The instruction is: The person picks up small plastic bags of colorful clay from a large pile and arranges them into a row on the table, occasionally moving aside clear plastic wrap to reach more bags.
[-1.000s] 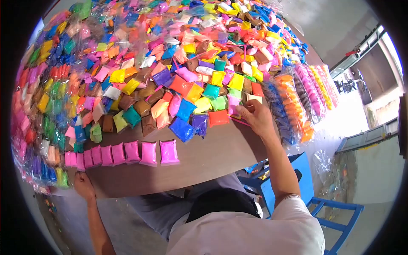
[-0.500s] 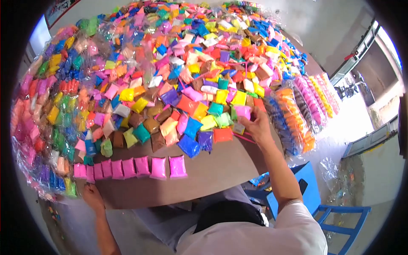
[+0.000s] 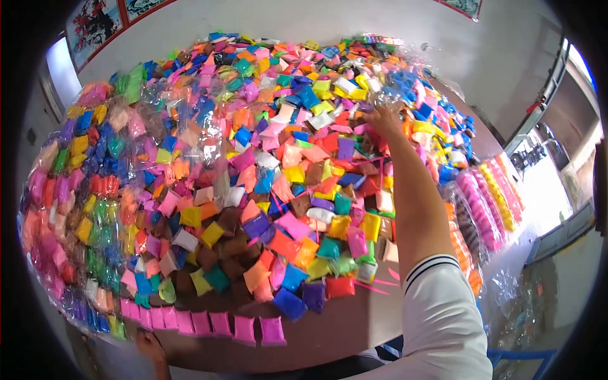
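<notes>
A row of several pink packets (image 3: 220, 324) lies along the table's front edge. My left hand (image 3: 151, 347) is at the table edge, just below the left part of that row, its fingers partly hidden. My right hand (image 3: 382, 120) reaches far into the big pile of colourful packets (image 3: 297, 158), near a clear plastic wrapper; its fingertips are hard to make out among the packets. A pink packet (image 3: 356, 240) lies in the pile near a yellow one. Thin pink strips (image 3: 373, 288) lie at the pile's front right.
Long clear bags of pink (image 3: 475, 206) and yellow (image 3: 496, 193) packets lie at the table's right side. Clear-bagged packets (image 3: 104, 221) cover the left side. A blue chair (image 3: 522, 358) stands at the lower right.
My right hand has moved from the pink packet at the pile's front right to deep in the pile, away from me. The view has tilted up. My left hand stays by the row.
</notes>
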A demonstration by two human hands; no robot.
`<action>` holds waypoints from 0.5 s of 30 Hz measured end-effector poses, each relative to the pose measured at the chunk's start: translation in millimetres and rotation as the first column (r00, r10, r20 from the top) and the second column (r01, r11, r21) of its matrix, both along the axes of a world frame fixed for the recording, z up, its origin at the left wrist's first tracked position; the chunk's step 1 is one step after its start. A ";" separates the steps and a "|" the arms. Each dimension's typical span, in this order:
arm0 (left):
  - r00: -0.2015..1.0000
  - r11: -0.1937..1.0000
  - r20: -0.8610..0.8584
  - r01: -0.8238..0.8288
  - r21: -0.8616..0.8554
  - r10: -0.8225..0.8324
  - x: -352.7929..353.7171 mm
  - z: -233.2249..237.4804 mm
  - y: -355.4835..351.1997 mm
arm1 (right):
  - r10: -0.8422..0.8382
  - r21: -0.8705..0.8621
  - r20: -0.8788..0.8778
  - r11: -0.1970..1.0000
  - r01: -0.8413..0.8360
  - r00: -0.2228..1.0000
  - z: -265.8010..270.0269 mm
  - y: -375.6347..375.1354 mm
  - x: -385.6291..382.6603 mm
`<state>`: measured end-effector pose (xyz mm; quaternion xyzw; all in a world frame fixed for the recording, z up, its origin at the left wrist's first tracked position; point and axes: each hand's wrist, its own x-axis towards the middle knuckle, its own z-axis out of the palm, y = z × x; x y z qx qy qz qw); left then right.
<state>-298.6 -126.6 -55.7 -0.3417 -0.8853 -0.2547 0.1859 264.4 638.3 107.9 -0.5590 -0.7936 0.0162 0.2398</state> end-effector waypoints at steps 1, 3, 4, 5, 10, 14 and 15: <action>1.000 1.000 -0.010 0.005 -0.026 -0.006 -1.4 1.9 1.1 | -0.040 0.019 -0.051 0.999 0.041 0.998 -7.7 10.9 3.0; 0.998 0.998 0.045 -0.041 -0.050 0.043 2.0 5.4 3.3 | -0.124 0.116 -0.156 0.983 0.143 0.980 -37.6 53.9 20.6; 0.995 0.996 0.072 -0.057 -0.073 0.062 3.2 10.4 3.4 | -0.171 0.187 -0.210 0.959 0.211 0.963 -41.1 52.7 22.5; 0.998 0.995 0.053 -0.030 -0.100 0.035 2.4 14.4 3.2 | -0.174 0.246 -0.395 0.926 0.286 0.902 -36.3 52.0 35.1; 0.998 0.954 0.011 -0.060 -0.294 0.066 9.6 24.8 6.6 | 0.036 0.064 -0.832 0.997 0.032 0.553 41.5 14.0 68.4; 0.931 0.916 -0.085 -0.364 -0.171 0.354 28.4 11.2 9.6 | 0.222 0.131 -0.939 0.937 -0.323 0.264 95.0 -95.3 32.8; 0.940 0.936 -0.036 -0.341 -0.089 0.339 34.0 4.3 12.2 | 0.228 0.138 -0.955 0.909 -0.392 0.192 98.7 -120.2 22.9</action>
